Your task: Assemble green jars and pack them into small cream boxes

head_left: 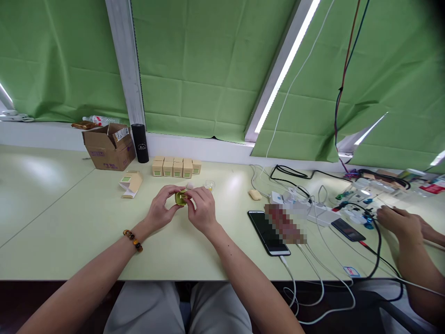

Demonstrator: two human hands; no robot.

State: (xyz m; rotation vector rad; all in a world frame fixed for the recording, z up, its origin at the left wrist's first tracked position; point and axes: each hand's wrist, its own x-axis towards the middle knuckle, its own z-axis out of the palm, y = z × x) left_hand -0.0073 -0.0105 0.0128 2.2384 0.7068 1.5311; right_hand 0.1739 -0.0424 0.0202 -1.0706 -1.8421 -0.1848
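My left hand (163,206) pinches a small yellow-green rounded piece (180,198) by its side, thumb below and fingers above. My right hand (202,208) meets it from the other side, its thumb and fingers closed at the piece's right edge. Whether those fingers hold a separate small part, I cannot make out. Just behind the hands lie a small pale round thing (190,185) and a clear little cup-like part (209,185). An opened small kraft box (131,183) lies to the left, and several closed kraft boxes (177,167) stand in a row behind.
A cardboard carton (109,147) and a black bottle (139,144) stand at the back left. To the right lie a phone (266,232), a power strip (321,216), a second dark phone (347,229) and tangled cables. Another person's hands (399,225) are at the far right.
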